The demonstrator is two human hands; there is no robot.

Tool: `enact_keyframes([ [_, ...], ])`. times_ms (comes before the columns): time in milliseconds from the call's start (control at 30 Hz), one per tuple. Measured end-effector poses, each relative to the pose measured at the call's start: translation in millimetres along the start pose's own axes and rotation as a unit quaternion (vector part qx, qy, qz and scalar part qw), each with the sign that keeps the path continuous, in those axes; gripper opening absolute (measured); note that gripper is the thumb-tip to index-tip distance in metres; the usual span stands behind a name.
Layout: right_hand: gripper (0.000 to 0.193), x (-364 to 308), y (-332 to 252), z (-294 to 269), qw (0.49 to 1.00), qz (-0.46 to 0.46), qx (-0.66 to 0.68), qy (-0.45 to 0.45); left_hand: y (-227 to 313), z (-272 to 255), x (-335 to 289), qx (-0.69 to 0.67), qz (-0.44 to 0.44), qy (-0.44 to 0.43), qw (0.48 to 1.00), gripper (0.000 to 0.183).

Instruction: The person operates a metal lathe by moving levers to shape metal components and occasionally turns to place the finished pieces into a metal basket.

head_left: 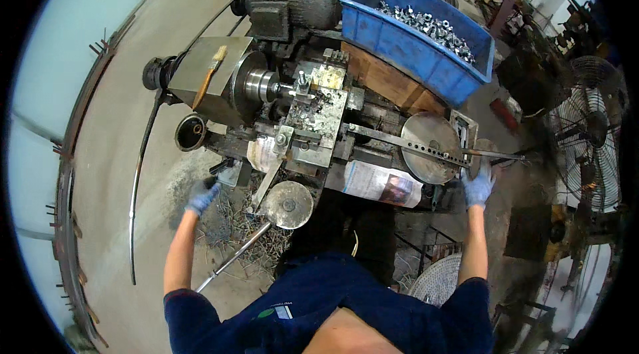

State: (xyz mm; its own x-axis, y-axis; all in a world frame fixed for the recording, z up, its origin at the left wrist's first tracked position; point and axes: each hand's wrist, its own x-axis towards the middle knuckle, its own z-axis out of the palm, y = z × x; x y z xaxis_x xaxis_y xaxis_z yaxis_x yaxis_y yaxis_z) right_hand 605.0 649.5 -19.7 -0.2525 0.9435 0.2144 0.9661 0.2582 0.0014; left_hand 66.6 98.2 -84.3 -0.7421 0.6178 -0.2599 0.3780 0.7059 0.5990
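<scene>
My left hand [202, 196], in a blue work glove, is at the near left of a small lathe, beside a dark block [231, 172]. Its fingers curl around something dark that I cannot make out. Also gloved in blue, my right hand [477, 189] is at the right end of the machine. Its fingers close on a metal rod [496, 154] next to a perforated flat bar [413, 145] and a large round disc [429, 148]. The chuck [261, 85] faces a tool post [303, 83] on a chip-covered slide [316, 114].
A blue crate [413, 48] of small metal parts stands behind the machine. A brush [210, 78] lies on the headstock cover. A round plate [289, 205] with a long rod [233, 257] sticks out toward me. Metal shavings [229, 227] cover the floor. Fans [589, 128] stand at right.
</scene>
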Motion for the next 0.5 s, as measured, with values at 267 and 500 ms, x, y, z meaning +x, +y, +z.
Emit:
enact_keyframes([
  [267,0.055,-103.3,35.0,19.0,0.976,0.119,0.133,-0.128,41.1,10.7,69.4,0.276,-0.033,-0.045,0.960,0.052],
  [500,0.030,-104.4,30.7,10.5,0.958,0.085,0.268,-0.058,-12.4,79.2,77.5,0.170,-0.131,0.014,0.977,0.055],
])
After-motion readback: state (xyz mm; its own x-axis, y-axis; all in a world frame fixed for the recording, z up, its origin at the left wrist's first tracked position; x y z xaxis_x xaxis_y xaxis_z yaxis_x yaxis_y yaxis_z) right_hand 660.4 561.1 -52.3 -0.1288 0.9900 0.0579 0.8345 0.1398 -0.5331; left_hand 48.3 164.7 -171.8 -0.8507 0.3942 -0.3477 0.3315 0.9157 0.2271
